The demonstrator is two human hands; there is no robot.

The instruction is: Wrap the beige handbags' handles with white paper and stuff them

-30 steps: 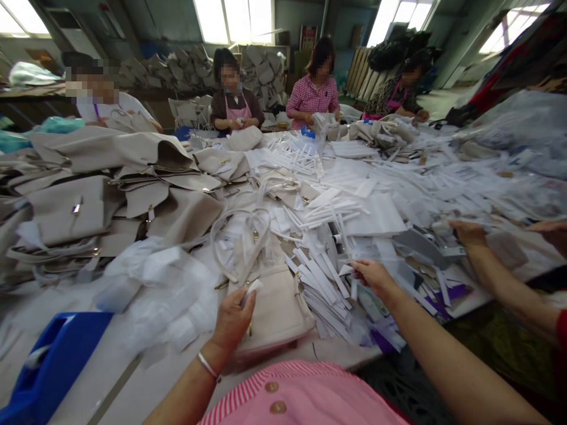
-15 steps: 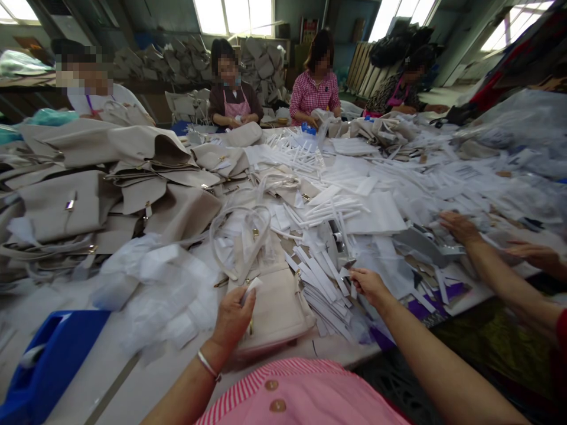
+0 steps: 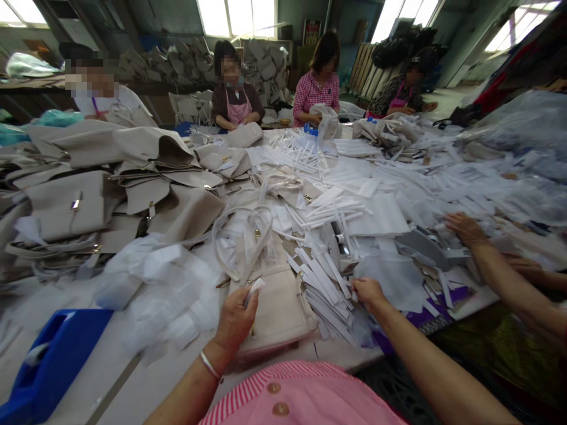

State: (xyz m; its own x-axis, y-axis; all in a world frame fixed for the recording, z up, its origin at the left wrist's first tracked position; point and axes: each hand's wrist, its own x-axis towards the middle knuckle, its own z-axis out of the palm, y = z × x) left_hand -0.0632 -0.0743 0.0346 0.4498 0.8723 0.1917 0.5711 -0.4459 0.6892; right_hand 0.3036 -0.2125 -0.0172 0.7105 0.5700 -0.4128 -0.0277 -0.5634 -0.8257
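A cream handbag (image 3: 277, 304) with looped handles (image 3: 241, 245) lies flat in front of me. At its left edge my left hand (image 3: 237, 313) is closed with a small white piece (image 3: 254, 288) between thumb and fingers. To the right, my right hand (image 3: 368, 293) is pinched beside a pile of white strips (image 3: 325, 283). What its fingertips hold, if anything, is too small to make out. Just above that hand stands a grey tape dispenser (image 3: 339, 245) among the strips.
Cream bags (image 3: 66, 203) are heaped on the left, with crumpled white wrapping (image 3: 163, 283) before them. A blue tape dispenser (image 3: 57, 360) sits front left. White rods (image 3: 328, 212) and sheets cover the middle. A co-worker's hand (image 3: 465, 229) reaches in from the right; several people sit opposite.
My right hand has come slightly down and away from the grey dispenser's front end. My left hand keeps its hold on the white piece. The whole view has shifted a little.
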